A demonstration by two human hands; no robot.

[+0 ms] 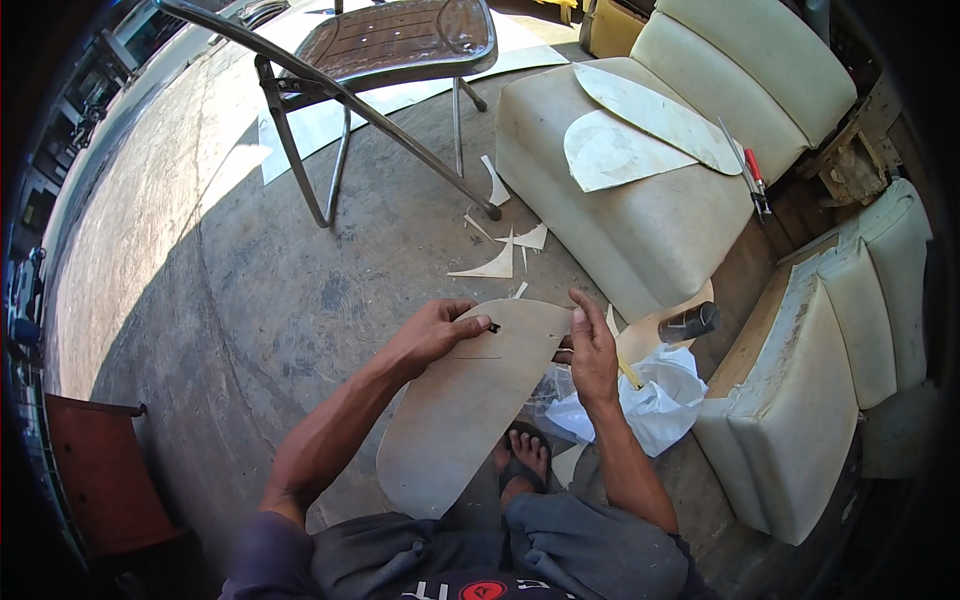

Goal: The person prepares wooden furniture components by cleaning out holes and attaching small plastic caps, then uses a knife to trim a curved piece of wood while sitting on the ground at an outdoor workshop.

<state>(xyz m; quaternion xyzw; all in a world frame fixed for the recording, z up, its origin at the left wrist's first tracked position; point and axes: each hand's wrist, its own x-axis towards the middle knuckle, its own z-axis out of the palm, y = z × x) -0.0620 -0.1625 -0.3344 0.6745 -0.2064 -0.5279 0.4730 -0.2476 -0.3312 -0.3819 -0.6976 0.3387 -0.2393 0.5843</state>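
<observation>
A thin beige board point(465, 410) with rounded ends hangs tilted between my two hands, above my lap. My left hand point(440, 335) grips its far left edge, the thumb pressed flat on top. By that thumb tip is a small dark spot point(494, 327); I cannot tell whether it is a hole or a small object. On the far right edge, my right hand point(593, 355) closes round the board, thumb on the near face and some fingers hidden behind. A short straight line marks the board's surface.
Beige offcuts point(495, 262) litter the floor ahead, near a folding metal chair point(395, 45). Two cut panels point(620, 150) and red-handled scissors point(753, 168) lie on a cream seat point(620, 235). To the right are a white plastic bag point(665, 405), a dark cylinder point(690, 322) and another cream seat point(790, 430).
</observation>
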